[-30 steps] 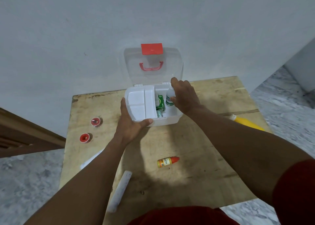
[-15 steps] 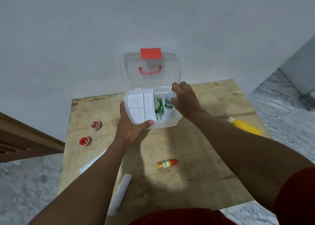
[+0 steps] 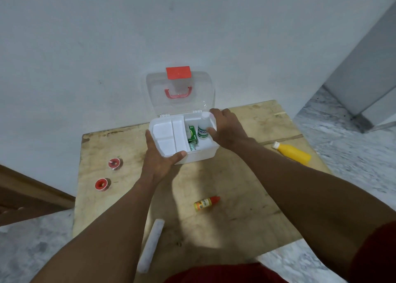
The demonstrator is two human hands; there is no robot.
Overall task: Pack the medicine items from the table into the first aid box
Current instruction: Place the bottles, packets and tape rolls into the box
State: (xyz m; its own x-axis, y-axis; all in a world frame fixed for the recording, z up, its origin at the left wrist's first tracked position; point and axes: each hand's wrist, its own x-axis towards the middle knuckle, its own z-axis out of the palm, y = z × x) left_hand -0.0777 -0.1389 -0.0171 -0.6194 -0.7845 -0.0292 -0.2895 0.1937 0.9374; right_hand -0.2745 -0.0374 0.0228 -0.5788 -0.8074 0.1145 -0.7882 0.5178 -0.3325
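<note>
The white first aid box (image 3: 192, 155) stands open at the back of the wooden table (image 3: 235, 197), its clear lid (image 3: 192, 102) with a red latch raised against the wall. My left hand (image 3: 159, 160) grips the box's front left corner. My right hand (image 3: 227, 128) holds a white bottle with a green label (image 3: 203, 128) upright inside the box's right compartment. A green packet (image 3: 192, 134) lies beside it in the box. On the table lie a small yellow bottle with a red cap (image 3: 206, 203), a yellow bottle (image 3: 292, 153), two red tape rolls (image 3: 114, 163) (image 3: 101, 184) and a white roll (image 3: 151, 245).
A white divided tray (image 3: 167, 132) fills the box's left half. The table stands against a pale wall. Marble floor surrounds it, with a wooden frame (image 3: 32, 195) at the left and a grey door (image 3: 364, 79) at the right.
My right hand has lowered the white bottle a little deeper into the box. The view has shifted slightly; my left hand keeps its hold on the box.
</note>
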